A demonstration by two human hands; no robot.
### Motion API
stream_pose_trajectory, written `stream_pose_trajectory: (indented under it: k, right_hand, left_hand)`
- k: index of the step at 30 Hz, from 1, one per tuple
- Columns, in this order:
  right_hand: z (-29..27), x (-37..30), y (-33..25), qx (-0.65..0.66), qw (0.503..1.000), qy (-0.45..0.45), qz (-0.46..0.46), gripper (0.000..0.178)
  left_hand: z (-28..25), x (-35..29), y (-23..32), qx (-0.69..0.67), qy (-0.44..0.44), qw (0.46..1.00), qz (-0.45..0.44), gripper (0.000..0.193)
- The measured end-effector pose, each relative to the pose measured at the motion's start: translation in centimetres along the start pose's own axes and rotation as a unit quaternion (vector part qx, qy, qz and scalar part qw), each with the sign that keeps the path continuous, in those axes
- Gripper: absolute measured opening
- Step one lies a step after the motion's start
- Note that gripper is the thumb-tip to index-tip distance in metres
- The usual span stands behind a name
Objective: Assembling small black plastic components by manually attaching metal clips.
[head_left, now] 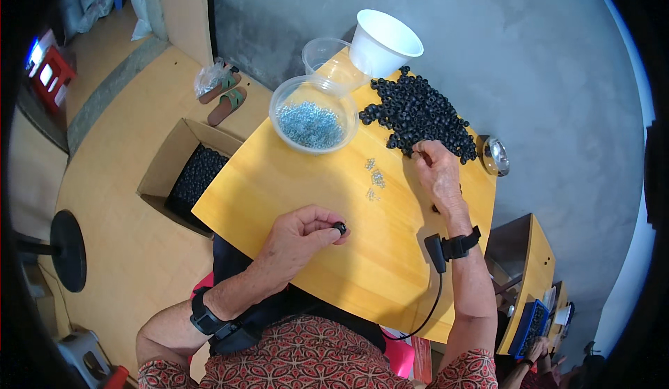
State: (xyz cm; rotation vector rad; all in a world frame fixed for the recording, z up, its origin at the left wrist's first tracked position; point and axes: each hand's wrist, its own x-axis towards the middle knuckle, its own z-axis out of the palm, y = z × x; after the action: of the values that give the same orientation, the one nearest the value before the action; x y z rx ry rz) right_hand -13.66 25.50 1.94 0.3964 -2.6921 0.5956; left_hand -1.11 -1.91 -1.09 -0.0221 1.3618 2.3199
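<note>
My left hand (296, 239) is closed, pinching a small round black part (339, 228) between thumb and fingers above the near side of the wooden table (279, 194). At the near edge of a heap of similar black parts (425, 114), my right hand (439, 173) has its thumb and forefinger pressed together. Whatever those fingertips may hold is too small to make out. Between the hands and the heap lie a few little groups of tiny silvery metal pieces (378, 179). A clear plastic bowl (282, 138) at the far left holds many more such pieces.
A white tub (380, 44) and another clear container (322, 53) stand at the table's far corner. Beside the heap sits a shiny metal bowl (495, 156). A cardboard box (164, 156) of black parts is on the floor at left. Another person's hand (538, 349) shows at lower right.
</note>
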Motion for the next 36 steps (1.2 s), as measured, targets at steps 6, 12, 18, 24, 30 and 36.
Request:
stream_pose_trajectory:
  k: [6, 12, 18, 24, 30, 36]
  right_hand:
    - [1.9, 1.2, -0.5, -0.127, 0.990, -0.034, -0.050, 0.007]
    - [2.0, 0.9, -0.5, -0.137, 0.989, -0.037, -0.047, 0.006]
    - [1.5, -0.2, 0.0, -0.113, 0.991, -0.047, -0.046, 0.009]
    - [-1.0, -4.7, -4.4, 0.189, 0.966, -0.087, 0.156, 0.006]
    - [-1.2, -8.5, -5.7, 0.178, 0.976, -0.101, 0.080, 0.008]
    - [-1.0, -9.7, -5.6, 0.327, 0.925, -0.105, 0.166, 0.008]
  left_hand:
    - [-0.3, 0.3, -0.3, -0.010, -0.001, 1.000, 0.005, 0.021]
    - [-0.4, 0.3, -0.1, -0.001, -0.006, 1.000, -0.001, 0.020]
    - [-0.3, 0.3, -0.4, 0.001, 0.002, 1.000, -0.006, 0.021]
    - [-0.3, 0.0, -0.5, 0.011, -0.004, 1.000, 0.007, 0.020]
    - [0.0, 0.1, -0.5, 0.016, -0.004, 1.000, 0.019, 0.022]
    - [0.2, -0.3, -0.4, 0.006, 0.001, 1.000, 0.014, 0.022]
